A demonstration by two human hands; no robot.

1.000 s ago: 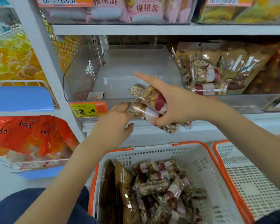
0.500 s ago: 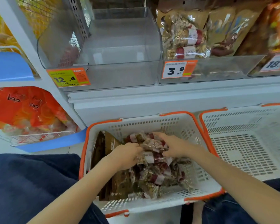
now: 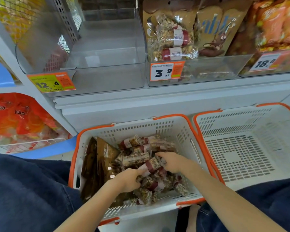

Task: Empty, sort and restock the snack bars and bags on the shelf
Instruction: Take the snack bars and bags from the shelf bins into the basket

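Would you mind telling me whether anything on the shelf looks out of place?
Two nut bars sit among the upright brown bags, piled in front of them rather than in a bin of their own.

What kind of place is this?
Most likely a small shop or supermarket aisle: price tags are clipped to a shelf stocked with packaged snacks, and two shopping baskets sit below it.

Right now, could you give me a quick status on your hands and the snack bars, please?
Left hand and right hand both down in left basket, fingers among snack bars. Grip unclear. Right basket bare. Nothing in the way.
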